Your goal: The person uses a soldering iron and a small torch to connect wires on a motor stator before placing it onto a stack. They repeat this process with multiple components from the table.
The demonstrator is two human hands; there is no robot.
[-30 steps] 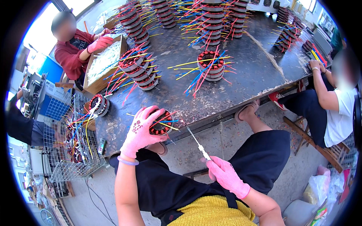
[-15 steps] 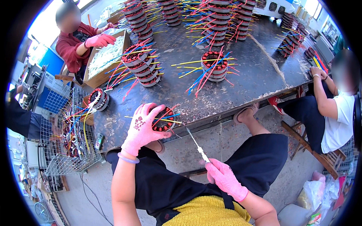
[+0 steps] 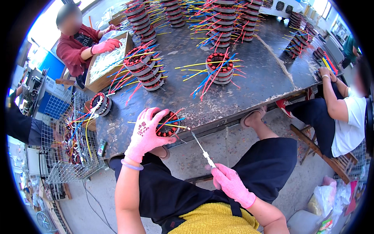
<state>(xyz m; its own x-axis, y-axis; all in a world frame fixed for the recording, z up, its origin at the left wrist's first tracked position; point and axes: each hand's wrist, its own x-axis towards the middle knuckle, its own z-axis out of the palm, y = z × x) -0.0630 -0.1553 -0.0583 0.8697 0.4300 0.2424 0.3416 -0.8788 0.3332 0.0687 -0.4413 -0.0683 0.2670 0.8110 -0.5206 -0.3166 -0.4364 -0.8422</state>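
Note:
My left hand [image 3: 146,130], in a pink glove, is wrapped round the left side of a motor stator [image 3: 170,125] with red windings at the table's near edge. Yellow, blue and red leads stick out of it. My right hand [image 3: 232,185], also gloved in pink, is closed on the lower end of a long thin tool [image 3: 202,148] with a white sleeve and a metal shaft. Its tip points up and left, just right of the stator; whether it touches a lead I cannot tell. Fingers hide part of the stator and the tool's grip.
Another stator group [image 3: 220,72] and a taller stack of stators [image 3: 145,70] stand on the dark table [image 3: 187,89]. A single stator [image 3: 100,104] with white ties sits left, above a wire basket [image 3: 74,167]. One person reaches into a box of white strips [image 3: 107,64]; another sits at right.
The co-worker's gloved hand at the far left has lowered into the box of white strips. My hands keep nearly the same places, holding the stator and the tool.

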